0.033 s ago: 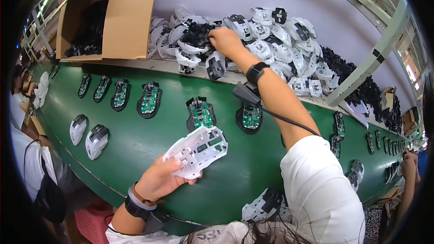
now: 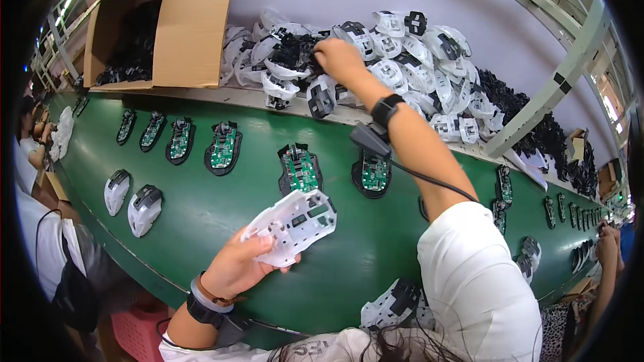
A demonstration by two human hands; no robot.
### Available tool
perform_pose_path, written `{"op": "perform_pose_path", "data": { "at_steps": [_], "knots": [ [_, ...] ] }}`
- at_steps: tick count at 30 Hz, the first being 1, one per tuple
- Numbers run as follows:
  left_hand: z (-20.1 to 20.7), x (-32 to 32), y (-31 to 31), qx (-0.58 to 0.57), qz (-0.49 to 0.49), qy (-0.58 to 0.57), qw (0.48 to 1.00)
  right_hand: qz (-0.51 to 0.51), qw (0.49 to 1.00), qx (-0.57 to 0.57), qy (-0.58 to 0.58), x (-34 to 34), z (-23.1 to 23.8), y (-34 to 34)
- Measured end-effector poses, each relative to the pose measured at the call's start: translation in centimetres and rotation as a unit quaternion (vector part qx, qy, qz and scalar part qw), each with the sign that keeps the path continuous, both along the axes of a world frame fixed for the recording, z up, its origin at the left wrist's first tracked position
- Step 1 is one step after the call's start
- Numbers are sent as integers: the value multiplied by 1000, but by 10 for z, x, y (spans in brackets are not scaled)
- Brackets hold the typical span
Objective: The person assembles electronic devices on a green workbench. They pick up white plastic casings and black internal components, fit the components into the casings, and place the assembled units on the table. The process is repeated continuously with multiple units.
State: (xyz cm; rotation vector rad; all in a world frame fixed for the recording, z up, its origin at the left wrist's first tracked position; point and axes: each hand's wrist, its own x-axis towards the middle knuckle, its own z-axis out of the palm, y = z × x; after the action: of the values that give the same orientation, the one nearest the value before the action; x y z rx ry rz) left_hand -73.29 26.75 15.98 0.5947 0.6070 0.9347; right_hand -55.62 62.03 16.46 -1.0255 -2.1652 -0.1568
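My left hand (image 2: 245, 258) grips a white plastic mouse shell (image 2: 295, 224), its hollow, ribbed inside turned up and my thumb on the inner face. Just beyond the shell lies a black mouse base (image 2: 299, 169) with a green circuit board, partly covered by the shell's far edge. My right hand (image 2: 339, 59) reaches to the back shelf, fingers curled down at a heap of small black plastic parts (image 2: 293, 52). What those fingertips pinch, if anything, is hidden. White mouse shells with black inserts (image 2: 386, 74) are piled around that hand.
Several mouse bases with boards (image 2: 222, 147) stand along the green belt (image 2: 181, 208). Two closed white mice (image 2: 144, 210) lie at left, more shells (image 2: 392, 305) near my body. A cardboard box (image 2: 194, 23) and metal post (image 2: 557, 74) flank the shelf. Other people work at both sides.
My right hand has shifted very slightly to the right at the black parts. The shell in my left hand has tilted a little.
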Motion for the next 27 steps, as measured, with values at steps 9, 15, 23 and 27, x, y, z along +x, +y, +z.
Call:
{"op": "perform_pose_path", "data": {
  "at_steps": [9, 15, 23, 27],
  "knots": [
    [7, 6, -2, 173, 73, 234, 954, 113, 983, -106, -103, 98, 46, -236],
    [21, 54, 8, 329, -54, 379, 863, 181, 945, -198, -185, 73, 52, -265],
    [3, 45, 2, 311, -59, 312, 896, 202, 785, -546, 214, 94, 19, -271],
    [4, 50, 1, 338, -70, 300, 889, 239, 629, -666, 323, 89, 11, -283]
  ]
}}
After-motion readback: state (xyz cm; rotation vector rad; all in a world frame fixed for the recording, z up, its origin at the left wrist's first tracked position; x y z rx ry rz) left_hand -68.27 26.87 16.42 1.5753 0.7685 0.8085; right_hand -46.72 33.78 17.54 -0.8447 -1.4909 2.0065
